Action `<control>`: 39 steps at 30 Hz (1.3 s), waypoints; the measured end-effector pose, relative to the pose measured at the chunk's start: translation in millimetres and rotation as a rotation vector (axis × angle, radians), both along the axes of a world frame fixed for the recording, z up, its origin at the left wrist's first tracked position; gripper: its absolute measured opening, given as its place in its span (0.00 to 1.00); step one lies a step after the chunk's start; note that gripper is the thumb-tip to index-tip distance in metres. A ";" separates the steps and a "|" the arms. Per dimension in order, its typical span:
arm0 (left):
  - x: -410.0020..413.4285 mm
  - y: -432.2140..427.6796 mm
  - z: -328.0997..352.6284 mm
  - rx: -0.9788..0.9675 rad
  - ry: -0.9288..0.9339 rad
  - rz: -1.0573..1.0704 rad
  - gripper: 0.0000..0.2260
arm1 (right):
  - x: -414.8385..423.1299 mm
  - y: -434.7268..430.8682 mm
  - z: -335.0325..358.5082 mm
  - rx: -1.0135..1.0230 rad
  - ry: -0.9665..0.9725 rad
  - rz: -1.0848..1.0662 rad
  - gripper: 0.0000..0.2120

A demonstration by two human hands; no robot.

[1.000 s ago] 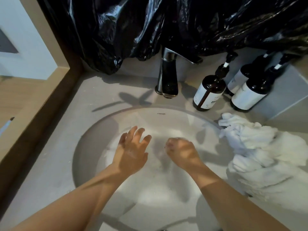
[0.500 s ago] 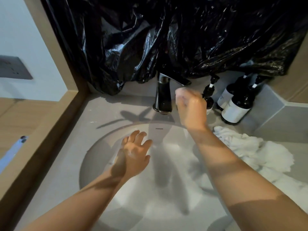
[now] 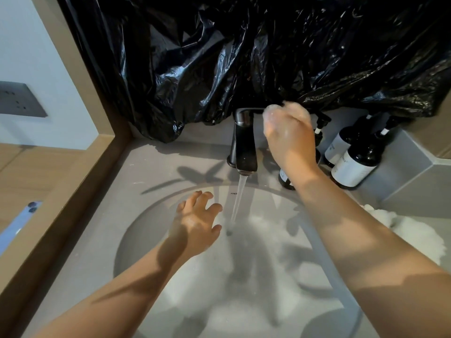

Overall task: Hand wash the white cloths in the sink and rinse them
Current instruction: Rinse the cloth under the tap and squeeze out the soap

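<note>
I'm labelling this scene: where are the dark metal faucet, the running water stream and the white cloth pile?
Dark metal faucet (image 3: 244,147): head view, front of its spout.
Running water stream (image 3: 238,201): head view, mid-stream below the spout.
White cloth pile (image 3: 412,228): head view, its fluffy top surface.

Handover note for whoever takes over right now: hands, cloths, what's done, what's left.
Left hand: open over the sink, holding nothing.
Right hand: soapy, at the faucet handle; grip hidden.
Water: running into the sink.
White cloths: heaped on the counter, right of the sink.
Done: tap on, hands soaped.
Left: rinsing the cloths, it seems; whether they are washed cannot be told.
</note>
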State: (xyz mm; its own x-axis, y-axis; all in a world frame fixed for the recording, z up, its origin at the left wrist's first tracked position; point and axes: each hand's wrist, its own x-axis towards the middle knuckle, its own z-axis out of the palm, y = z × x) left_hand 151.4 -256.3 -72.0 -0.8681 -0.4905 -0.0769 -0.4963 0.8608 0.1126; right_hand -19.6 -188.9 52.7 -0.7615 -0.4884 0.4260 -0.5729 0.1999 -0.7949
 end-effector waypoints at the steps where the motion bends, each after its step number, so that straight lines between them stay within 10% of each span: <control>1: -0.5 -1.0 -0.5 0.001 0.000 0.002 0.20 | -2.5 4.8 -9.0 0.054 0.232 -0.025 0.06; 4: 2.2 -2.1 -3.8 0.035 -0.011 0.017 0.20 | -5.1 18.5 -47.5 0.201 0.535 -0.058 0.09; 9: 7.0 0.0 -10.9 0.043 -0.008 0.020 0.21 | 23.9 40.8 -105.8 0.400 0.048 0.090 0.14; 15: 15.0 3.3 -14.7 0.054 0.016 0.001 0.20 | 50.5 19.1 -118.8 0.796 -0.010 0.305 0.16; 20: 21.4 -8.7 -21.4 0.074 -0.019 0.022 0.20 | 52.4 -0.9 -120.0 0.645 -0.293 0.235 0.20; 39: 18.0 -9.7 -24.2 0.018 0.075 -0.002 0.21 | 49.9 20.1 -126.2 0.687 -0.129 0.209 0.18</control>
State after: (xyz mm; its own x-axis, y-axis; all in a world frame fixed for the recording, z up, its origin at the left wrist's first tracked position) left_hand 169.4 -266.0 -96.3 -0.8726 -0.4880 -0.0210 -0.4844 0.8591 0.1651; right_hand 30.3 -168.7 -73.4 -0.6463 -0.7542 -0.1160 -0.5642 0.5747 -0.5928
